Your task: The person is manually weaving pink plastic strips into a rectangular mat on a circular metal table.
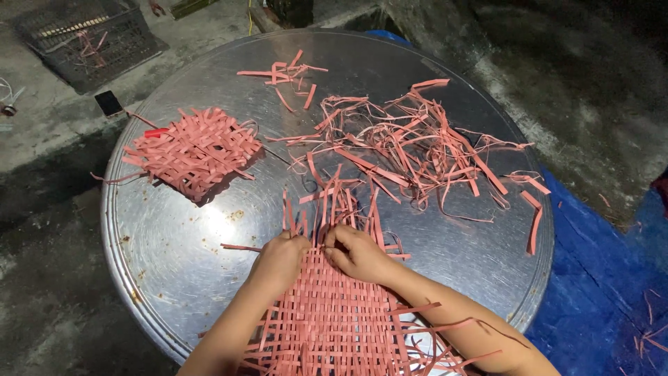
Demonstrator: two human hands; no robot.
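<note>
Head camera view, looking down at a round metal tray table (181, 237). Both hands meet at the far edge of a flat woven mat of pink strips (334, 320) lying nearest the person. Left hand (282, 259) is curled into a loose fist, pressing down on the weave. Right hand (356, 252), just beside it, has its fingertips pinched together on an upright strip at the mat's unfinished edge. Loose strip ends stand up just beyond the fingers. Farther from the hands, a tangled heap of loose pink strips (410, 143) spreads across the tray. Well to the left of the hands sits a smaller woven square (193, 150). Beyond the tray, a dark plastic crate (87, 38) rests on the concrete floor.
</note>
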